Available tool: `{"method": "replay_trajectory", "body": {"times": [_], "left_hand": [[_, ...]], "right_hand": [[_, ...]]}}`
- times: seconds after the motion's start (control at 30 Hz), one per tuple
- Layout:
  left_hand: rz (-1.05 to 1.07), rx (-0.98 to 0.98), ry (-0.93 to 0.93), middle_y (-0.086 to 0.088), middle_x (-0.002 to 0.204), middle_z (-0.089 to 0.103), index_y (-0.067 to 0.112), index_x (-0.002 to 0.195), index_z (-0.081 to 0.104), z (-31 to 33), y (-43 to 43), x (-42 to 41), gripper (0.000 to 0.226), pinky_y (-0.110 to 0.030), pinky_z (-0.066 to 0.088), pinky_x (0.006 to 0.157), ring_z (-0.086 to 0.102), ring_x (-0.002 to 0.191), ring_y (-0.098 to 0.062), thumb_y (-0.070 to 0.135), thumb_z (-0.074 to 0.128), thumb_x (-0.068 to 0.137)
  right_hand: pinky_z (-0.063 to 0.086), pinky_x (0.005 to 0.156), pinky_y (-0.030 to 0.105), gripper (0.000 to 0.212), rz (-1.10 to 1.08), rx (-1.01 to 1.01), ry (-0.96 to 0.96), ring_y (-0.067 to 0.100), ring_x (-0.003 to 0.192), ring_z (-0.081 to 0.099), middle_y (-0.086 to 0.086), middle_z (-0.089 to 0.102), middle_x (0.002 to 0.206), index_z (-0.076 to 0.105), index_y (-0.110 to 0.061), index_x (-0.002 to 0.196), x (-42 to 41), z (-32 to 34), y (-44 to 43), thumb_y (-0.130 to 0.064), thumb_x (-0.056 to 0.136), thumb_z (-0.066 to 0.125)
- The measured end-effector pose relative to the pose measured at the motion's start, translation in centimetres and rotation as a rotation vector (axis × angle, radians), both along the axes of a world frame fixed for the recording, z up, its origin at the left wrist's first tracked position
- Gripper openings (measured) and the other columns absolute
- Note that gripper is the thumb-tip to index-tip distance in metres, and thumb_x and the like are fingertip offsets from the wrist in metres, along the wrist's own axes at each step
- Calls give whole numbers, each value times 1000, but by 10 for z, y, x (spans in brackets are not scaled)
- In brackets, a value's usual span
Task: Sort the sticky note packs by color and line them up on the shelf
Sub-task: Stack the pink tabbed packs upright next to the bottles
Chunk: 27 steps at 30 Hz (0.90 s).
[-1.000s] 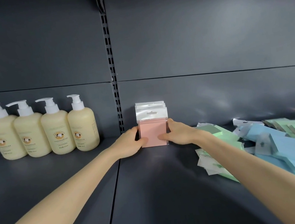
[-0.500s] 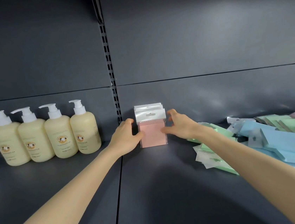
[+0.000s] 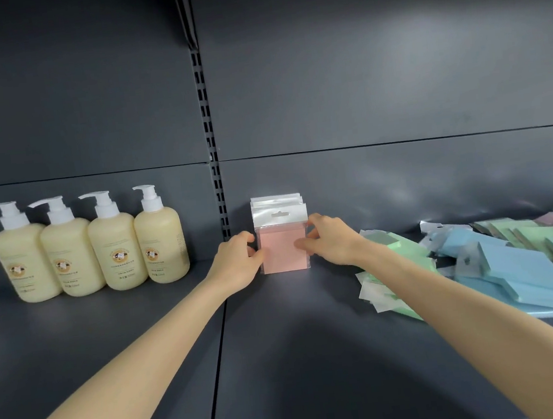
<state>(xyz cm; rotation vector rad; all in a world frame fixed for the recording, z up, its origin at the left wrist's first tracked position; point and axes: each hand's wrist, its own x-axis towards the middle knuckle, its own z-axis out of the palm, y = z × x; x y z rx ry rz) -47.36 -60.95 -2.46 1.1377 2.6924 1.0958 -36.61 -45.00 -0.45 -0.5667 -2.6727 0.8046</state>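
- Well, in the head view my left hand (image 3: pixel 240 265) held the left side of the pink packs (image 3: pixel 285 249), fingers curled against that edge and thumb low on the front pack.
- My right hand (image 3: pixel 330 242) pinched the right side, with the thumb on the pink face and the forefinger higher up on that edge.
- The pink packs stood upright, one behind another, at the back edge of the shelf (image 3: pixel 319 359), just right of the slotted upright (image 3: pixel 220 198) and seemingly against the back panel (image 3: pixel 402 177).
- A second before, both hands had lain flatter on the sides. Since then my right fingers had climbed, while the packs had kept their place. I took that for squaring up, not carrying.
- So pink looked settled. The pile of blue and green packs (image 3: pixel 515 261) lay loose toward the right end of the shelf, apart from the pink row and unsorted, with a few pinkish ones at its far right.
- The lotion bottles (image 3: pixel 96 247) stood in a row along the back edge on the left.
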Motion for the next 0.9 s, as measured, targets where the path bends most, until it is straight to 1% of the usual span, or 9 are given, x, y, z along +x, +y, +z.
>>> {"method": "replay_trajectory", "body": {"times": [0.1, 0.17, 0.27, 0.37, 0.43, 0.53, 0.67, 0.8, 0.9], "left_hand": [[-17, 92, -86, -12, 93, 70, 5, 106, 62, -4, 4, 0, 23, -37, 57, 76, 68, 81, -22, 22, 53, 94], [-3, 141, -138, -16, 92, 69, 1, 102, 62, -3, 5, -1, 21, -29, 59, 64, 69, 74, -22, 18, 53, 95], [-10, 148, -161, -16, 89, 68, 0, 100, 63, 0, 6, -4, 20, -22, 57, 55, 69, 67, -18, 17, 54, 95], [-18, 113, -145, -15, 89, 69, 1, 100, 62, 1, 6, -6, 19, -23, 57, 59, 69, 67, -16, 17, 54, 95], [-30, 75, -113, -12, 89, 70, 2, 100, 61, 0, 6, -7, 18, -30, 59, 67, 69, 71, -17, 17, 54, 94], [-52, 5, -73, -7, 84, 71, 6, 100, 61, -2, 5, -7, 17, -42, 56, 80, 68, 79, -21, 18, 58, 89], [-43, -2, -62, -5, 84, 70, 9, 103, 60, -3, 3, -4, 19, -41, 55, 81, 66, 80, -21, 22, 57, 90], [-48, -7, -38, -6, 86, 70, 7, 106, 60, -4, 2, -3, 18, -39, 55, 81, 68, 77, -17, 19, 55, 93], [-50, -28, -11, -8, 88, 70, 6, 106, 60, -3, 2, -3, 18, -38, 55, 81, 68, 78, -18, 19, 53, 95]], "right_hand": [[52, 81, 38, 29, -31, -57, 51, 22, 73, 62, 15, 69, 91, 54, -1, 109, -3, -2, 0, -24, 91, 55], [54, 83, 40, 26, -37, -92, 72, 19, 65, 63, 16, 70, 86, 56, -1, 108, -5, -2, 0, -21, 92, 55], [55, 83, 42, 23, -33, -100, 81, 23, 70, 67, 17, 71, 87, 56, -2, 106, -7, -2, 2, -19, 91, 55], [56, 81, 41, 21, -27, -105, 80, 24, 71, 68, 17, 70, 88, 56, -2, 104, -7, -2, 2, -19, 91, 55], [56, 80, 39, 20, -28, -105, 75, 25, 72, 69, 16, 71, 88, 56, -3, 103, -7, -2, 2, -20, 91, 55], [53, 77, 32, 21, -26, -68, 54, 17, 63, 63, 11, 70, 85, 57, -4, 102, -5, -1, 2, -21, 90, 55], [51, 79, 32, 25, -26, -39, 35, 24, 77, 62, 10, 69, 89, 57, -9, 104, -3, 0, 3, -25, 86, 61], [51, 84, 35, 28, -35, -20, 27, 25, 83, 65, 10, 68, 90, 57, -8, 108, -4, -2, 4, -27, 87, 61], [50, 87, 39, 32, -45, -2, 5, 29, 91, 63, 13, 67, 96, 56, -8, 111, -4, -2, 3, -30, 88, 60]]}}
